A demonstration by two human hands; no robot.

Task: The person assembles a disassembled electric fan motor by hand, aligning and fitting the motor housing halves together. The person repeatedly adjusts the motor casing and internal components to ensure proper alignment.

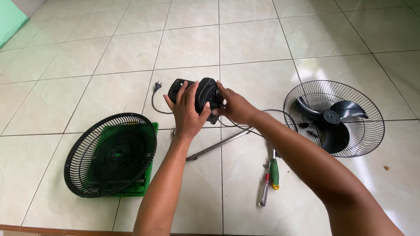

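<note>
Black plastic fan motor housing (202,94) held over the tiled floor (262,39).
Left hand (186,112) fingers wrap it; right hand (236,107) fingers pinch its rear, seemingly mid-disassembly; screwdriver (273,172) lies nearby.

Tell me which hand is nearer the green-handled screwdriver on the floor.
Right. The right hand grips the black motor housing up and left of the green-handled screwdriver; the left hand, on the housing's other side, is farther left.
</note>
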